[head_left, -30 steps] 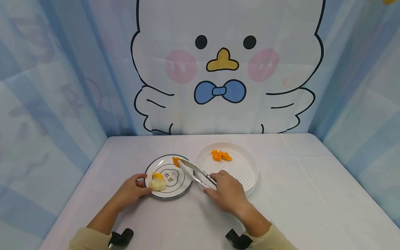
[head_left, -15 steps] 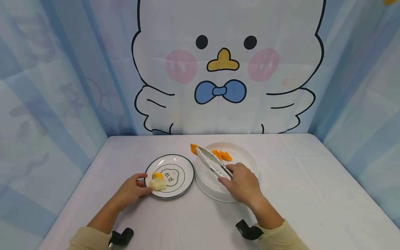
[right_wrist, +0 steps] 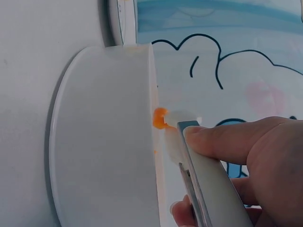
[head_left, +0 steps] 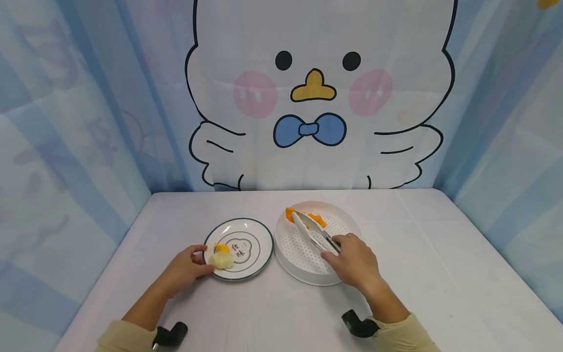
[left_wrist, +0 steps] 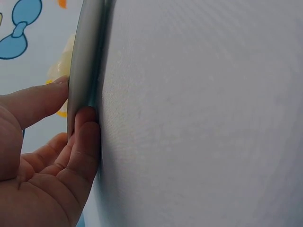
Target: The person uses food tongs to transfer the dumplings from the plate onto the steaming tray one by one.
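Note:
At the left edge of a white plate with a dark green rim, my left hand pinches the rim, thumb above and fingers curled underneath, as the left wrist view shows. On the plate lie a yellow piece and a rounded pale piece. My right hand grips tongs with white tips and metal arms. An orange piece is at their tips, over the far left part of a round white perforated tray. More orange lies on the tray, partly hidden by the tongs.
The plate and tray stand close side by side on a white-covered table. A curtain with a cartoon bird hangs behind the table, and blue-white curtains flank it. Black wrist devices sit by both cuffs.
My right hand has moved the tongs and the orange piece from over the plate rightward to the tray. My left hand has stayed at the plate's rim.

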The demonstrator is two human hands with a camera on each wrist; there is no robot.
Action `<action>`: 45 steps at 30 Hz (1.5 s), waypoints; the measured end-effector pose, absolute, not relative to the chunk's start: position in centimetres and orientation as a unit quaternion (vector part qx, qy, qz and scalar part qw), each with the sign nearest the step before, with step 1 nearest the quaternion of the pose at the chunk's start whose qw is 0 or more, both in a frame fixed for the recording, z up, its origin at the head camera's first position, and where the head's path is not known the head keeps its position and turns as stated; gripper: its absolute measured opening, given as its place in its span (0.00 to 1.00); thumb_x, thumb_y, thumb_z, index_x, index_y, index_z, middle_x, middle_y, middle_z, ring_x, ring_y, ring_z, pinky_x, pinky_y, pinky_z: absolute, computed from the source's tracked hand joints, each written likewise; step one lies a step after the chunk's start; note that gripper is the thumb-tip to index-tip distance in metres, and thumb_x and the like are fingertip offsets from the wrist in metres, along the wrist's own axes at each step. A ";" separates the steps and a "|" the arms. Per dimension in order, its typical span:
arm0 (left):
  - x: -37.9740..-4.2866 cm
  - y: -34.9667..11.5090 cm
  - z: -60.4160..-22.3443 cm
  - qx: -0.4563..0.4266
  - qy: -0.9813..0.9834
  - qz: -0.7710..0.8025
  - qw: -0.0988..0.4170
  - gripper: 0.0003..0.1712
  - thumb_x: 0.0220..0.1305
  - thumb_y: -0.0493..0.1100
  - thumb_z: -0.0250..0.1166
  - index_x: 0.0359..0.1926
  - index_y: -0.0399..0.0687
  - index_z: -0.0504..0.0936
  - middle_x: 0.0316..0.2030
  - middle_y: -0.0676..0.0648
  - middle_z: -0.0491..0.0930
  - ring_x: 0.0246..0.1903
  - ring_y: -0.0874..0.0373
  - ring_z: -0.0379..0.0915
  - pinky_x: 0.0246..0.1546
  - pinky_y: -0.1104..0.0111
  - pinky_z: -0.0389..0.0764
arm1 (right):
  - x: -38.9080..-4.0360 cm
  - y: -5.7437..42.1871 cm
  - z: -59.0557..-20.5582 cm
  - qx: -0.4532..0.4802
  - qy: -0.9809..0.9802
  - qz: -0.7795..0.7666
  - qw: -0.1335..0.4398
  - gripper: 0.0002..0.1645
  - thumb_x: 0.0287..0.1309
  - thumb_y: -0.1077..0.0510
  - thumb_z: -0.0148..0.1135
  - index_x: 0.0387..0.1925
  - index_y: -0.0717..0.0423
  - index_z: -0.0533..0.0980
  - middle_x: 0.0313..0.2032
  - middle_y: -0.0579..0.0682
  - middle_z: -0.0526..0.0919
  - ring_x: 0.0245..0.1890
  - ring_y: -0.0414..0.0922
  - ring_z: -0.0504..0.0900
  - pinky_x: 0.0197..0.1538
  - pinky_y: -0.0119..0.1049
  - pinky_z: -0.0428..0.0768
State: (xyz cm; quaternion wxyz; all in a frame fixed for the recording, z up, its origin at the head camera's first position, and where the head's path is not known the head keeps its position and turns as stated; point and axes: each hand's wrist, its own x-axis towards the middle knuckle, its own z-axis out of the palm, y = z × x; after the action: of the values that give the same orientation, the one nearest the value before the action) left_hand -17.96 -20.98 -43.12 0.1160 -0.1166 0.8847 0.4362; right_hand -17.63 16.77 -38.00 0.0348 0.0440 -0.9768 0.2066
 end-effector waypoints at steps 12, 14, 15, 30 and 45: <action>-18.0 -21.0 -43.3 -0.115 0.886 0.433 0.115 0.39 0.60 0.43 0.73 0.68 0.37 0.66 0.41 0.39 0.72 0.42 0.47 0.69 0.39 0.65 0.76 | -18.0 16.9 -38.6 0.035 -0.979 0.200 0.007 0.31 0.58 0.47 0.68 0.56 0.65 0.79 0.45 0.59 0.81 0.38 0.50 0.77 0.40 0.47 0.77; -18.0 -21.0 -43.2 -0.115 0.887 0.432 0.114 0.39 0.60 0.43 0.73 0.68 0.37 0.66 0.41 0.39 0.72 0.41 0.47 0.69 0.39 0.65 0.76 | -18.1 16.9 -38.7 0.036 -0.979 0.200 0.007 0.31 0.58 0.47 0.68 0.56 0.65 0.79 0.46 0.59 0.81 0.38 0.51 0.78 0.41 0.48 0.78; -18.0 -21.0 -43.2 -0.115 0.888 0.430 0.114 0.39 0.60 0.43 0.73 0.68 0.37 0.66 0.41 0.39 0.72 0.41 0.47 0.69 0.39 0.65 0.76 | -18.1 16.9 -38.7 0.036 -0.979 0.200 0.006 0.31 0.58 0.47 0.68 0.56 0.65 0.79 0.46 0.59 0.81 0.38 0.51 0.78 0.41 0.48 0.78; -18.1 -21.1 -43.4 -0.114 0.886 0.436 0.112 0.39 0.60 0.43 0.73 0.68 0.37 0.66 0.40 0.39 0.72 0.41 0.48 0.69 0.38 0.66 0.76 | -18.5 16.9 -38.6 0.034 -0.981 0.192 -0.007 0.32 0.57 0.47 0.69 0.57 0.65 0.78 0.45 0.59 0.81 0.36 0.50 0.77 0.38 0.47 0.77; -18.1 -21.1 -43.4 -0.116 0.886 0.434 0.115 0.40 0.60 0.43 0.73 0.68 0.37 0.66 0.42 0.39 0.72 0.42 0.47 0.69 0.39 0.66 0.76 | -18.2 16.6 -38.1 0.052 -0.975 0.215 0.026 0.34 0.55 0.45 0.70 0.58 0.61 0.79 0.47 0.57 0.81 0.41 0.51 0.78 0.41 0.49 0.77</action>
State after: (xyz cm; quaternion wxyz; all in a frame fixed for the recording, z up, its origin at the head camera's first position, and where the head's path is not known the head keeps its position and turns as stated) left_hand -18.09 -21.08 -43.36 0.1148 -0.1160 0.8860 0.4340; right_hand -18.15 16.64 -38.13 0.0264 0.0516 -0.9749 0.2150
